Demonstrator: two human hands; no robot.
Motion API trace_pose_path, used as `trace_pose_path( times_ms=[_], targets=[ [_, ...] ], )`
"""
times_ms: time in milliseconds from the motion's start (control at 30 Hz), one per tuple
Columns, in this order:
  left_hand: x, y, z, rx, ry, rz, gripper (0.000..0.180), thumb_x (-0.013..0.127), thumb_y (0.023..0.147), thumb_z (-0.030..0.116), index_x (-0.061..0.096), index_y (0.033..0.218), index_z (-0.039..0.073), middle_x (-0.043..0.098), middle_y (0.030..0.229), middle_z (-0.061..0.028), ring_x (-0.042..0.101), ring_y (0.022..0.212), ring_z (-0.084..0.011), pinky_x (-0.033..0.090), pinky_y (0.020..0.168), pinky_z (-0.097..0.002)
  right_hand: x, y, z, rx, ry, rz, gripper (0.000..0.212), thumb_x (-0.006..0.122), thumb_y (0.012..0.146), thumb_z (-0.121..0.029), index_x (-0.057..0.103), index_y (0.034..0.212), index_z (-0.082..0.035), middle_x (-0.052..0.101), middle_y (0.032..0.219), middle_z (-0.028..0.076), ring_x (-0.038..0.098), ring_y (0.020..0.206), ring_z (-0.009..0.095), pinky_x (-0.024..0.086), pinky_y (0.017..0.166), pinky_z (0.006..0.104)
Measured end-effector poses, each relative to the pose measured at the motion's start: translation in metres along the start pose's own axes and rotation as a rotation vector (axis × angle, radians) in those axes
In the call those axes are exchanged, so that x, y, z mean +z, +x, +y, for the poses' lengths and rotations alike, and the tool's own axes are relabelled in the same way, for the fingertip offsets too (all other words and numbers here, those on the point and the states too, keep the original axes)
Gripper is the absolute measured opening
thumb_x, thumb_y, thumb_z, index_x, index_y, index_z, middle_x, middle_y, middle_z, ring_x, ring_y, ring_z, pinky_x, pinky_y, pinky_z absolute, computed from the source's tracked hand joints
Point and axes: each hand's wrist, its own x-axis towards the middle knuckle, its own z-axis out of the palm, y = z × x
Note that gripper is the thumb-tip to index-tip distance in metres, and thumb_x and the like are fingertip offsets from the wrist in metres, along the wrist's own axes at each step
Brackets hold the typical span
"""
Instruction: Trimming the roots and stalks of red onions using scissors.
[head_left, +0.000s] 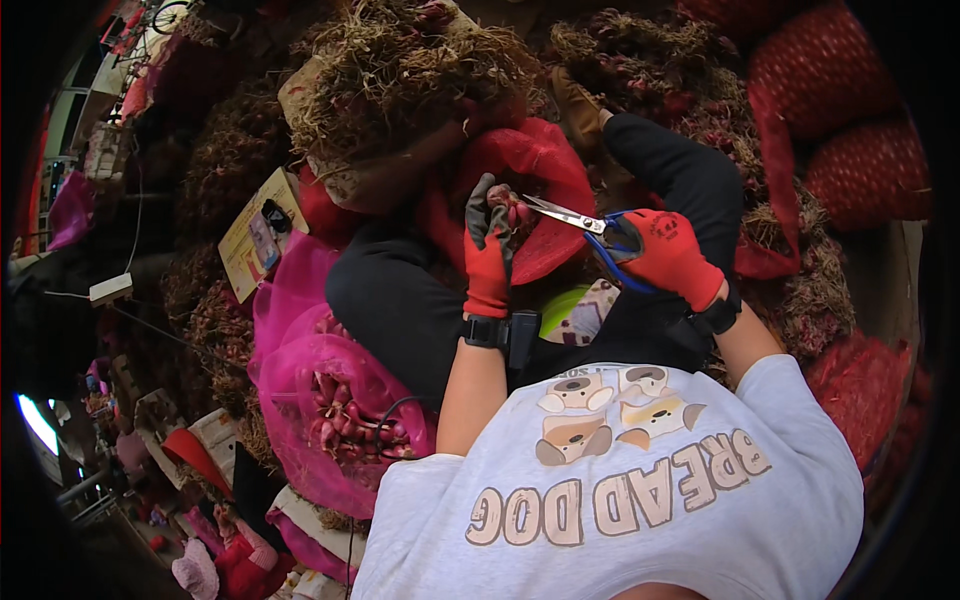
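My left hand (488,245), in a red and dark grey work glove, is closed around a small bunch of shallots (514,210). In my right hand (668,256), gloved the same way, is a pair of scissors (578,217) with blue handles. Their blades are slightly parted and point left, with the tips close beside the bunch. Beneath both hands an open red mesh bag (548,160) lies between my legs. Some of the bunch is hidden behind my left fingers.
A pink mesh bag (340,410) with trimmed shallots stands by my left knee. Dried shallot bunches (400,85) are heaped ahead on a sack. Full red mesh sacks (825,75) are stacked at the far right. A yellowish board (262,235) with a dark object leans at the left.
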Motion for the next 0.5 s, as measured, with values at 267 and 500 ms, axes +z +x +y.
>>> trace_pose_path(
  times_ms=[267, 500],
  targets=[
    [-0.007, 0.0, -0.004, 0.041, 0.109, -0.093, 0.044, 0.05, 0.093, 0.01, 0.036, 0.133, 0.003, 0.05, 0.112, -0.0047, 0.051, 0.098, -0.0115, 0.045, 0.088, -0.0248, -0.005, 0.001, -0.004, 0.051, 0.008, -0.127, 0.028, 0.069, 0.07, -0.034, 0.065, 0.089, -0.014, 0.065, 0.085, 0.009, 0.062, 0.081, 0.028, 0.048, 0.071, 0.0372],
    [0.009, -0.002, 0.004, -0.117, -0.067, 0.037, 0.04, 0.05, 0.093, 0.011, 0.038, 0.13, 0.002, 0.051, 0.104, -0.0046, 0.051, 0.095, -0.0116, 0.047, 0.084, -0.0239, -0.005, -0.001, 0.005, 0.083, 0.007, -0.207, 0.03, 0.071, 0.067, -0.029, 0.066, 0.092, -0.012, 0.066, 0.085, 0.009, 0.062, 0.08, 0.028, 0.048, 0.07, 0.0361]
  ],
)
